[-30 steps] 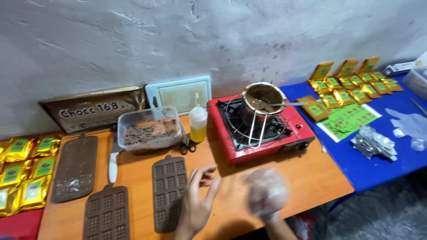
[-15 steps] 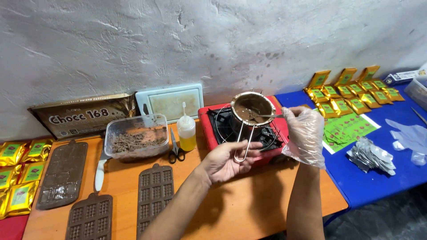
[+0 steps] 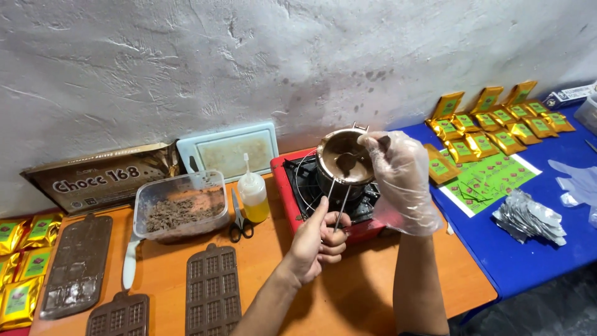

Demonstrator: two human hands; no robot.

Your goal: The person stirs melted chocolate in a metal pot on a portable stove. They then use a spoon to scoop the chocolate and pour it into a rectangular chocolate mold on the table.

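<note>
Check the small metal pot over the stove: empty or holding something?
Holding something: brown melted chocolate shows inside the metal pot, where the gloved right hand dips a spoon.

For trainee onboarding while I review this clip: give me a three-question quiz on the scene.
1. True or false: the right hand wears a clear glove.
2. What does the left hand grip: A the scissors, B the metal pot by its wire handle, C the squeeze bottle?
3. What colour is the stove under the pot?
Key: 1 true. 2 B. 3 red.
</note>
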